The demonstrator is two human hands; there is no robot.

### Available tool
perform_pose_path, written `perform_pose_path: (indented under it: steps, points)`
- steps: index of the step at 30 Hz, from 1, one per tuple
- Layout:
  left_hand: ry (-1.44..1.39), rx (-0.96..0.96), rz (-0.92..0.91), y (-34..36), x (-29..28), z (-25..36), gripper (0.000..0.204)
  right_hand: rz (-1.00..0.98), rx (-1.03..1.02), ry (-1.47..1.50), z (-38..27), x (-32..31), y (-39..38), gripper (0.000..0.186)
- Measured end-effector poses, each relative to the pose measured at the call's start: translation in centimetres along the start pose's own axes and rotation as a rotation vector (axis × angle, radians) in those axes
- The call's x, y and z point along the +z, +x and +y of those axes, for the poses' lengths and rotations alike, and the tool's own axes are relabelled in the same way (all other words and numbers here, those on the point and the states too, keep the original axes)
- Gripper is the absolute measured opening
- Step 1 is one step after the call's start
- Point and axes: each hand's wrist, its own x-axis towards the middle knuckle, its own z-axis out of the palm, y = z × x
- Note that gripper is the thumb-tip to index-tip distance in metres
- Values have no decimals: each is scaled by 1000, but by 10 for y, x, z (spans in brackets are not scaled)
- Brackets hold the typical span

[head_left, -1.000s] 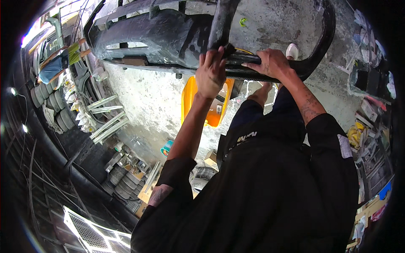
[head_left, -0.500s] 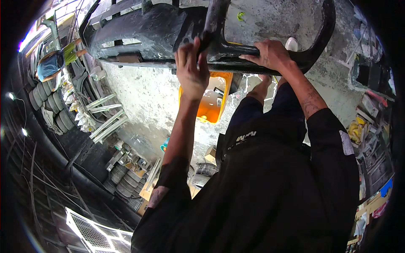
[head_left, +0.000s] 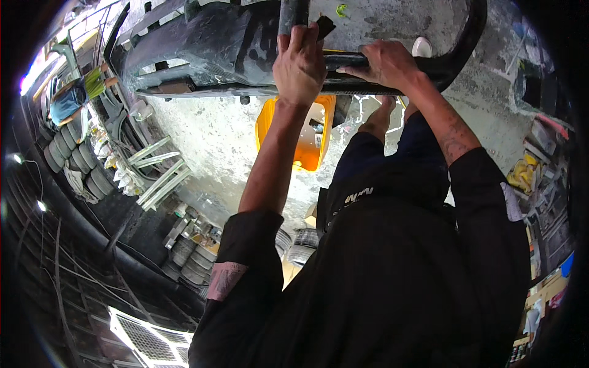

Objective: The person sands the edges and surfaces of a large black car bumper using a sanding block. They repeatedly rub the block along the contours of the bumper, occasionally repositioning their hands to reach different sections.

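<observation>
A large, smudged black car bumper (head_left: pixel 215 46) spans the top, its far edge cut off. The left hand (head_left: pixel 300 67), forearm reaching forward, has fingers bent around a small dark flat pad (head_left: pixel 326 26) beside the bumper's thick strut (head_left: pixel 294 13), fingertips hidden. The right hand (head_left: pixel 389 63), angled inward, grips the near bar (head_left: pixel 348 61), thumb pointing left.

Blotchy grey floor (head_left: pixel 205 150), stacked tyres (head_left: pixel 98 182), small lights (head_left: pixel 17 159)

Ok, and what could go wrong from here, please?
The dark pad sticks out beyond the left hand; it might slip loose. The yellow tub is close to the left leg; a step could knock it. If the right hand loosens, the black bumper may shift.
</observation>
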Motion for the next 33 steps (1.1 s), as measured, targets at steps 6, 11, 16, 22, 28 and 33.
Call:
perform_pose_path:
  steps: [6, 11, 16, 22, 28, 33]
  points:
    - [-73, -9, 46, -31, -15, -6, 30, 41, -10, 92, 0, -2, -1, 71]
    - [-23, -40, 9, -40, -26, -1, 38, 10, -12, 57, 7, 3, 3, 69]
    - [-102, -137, 39, -98, -55, -6, 38, 24, 21, 15, 4, -6, -7, 68]
    - [39, -116, -80, -1, -1, 16, 38, -47, 26, 10, -5, -10, 0, 67]
    - [66, 14, -69, -22, -29, 10, 33, 116, -47, 67, 1, 6, -6, 65]
    - [-26, -25, 86, 13, -47, 15, 37, 141, -45, 65, 11, 10, -7, 67]
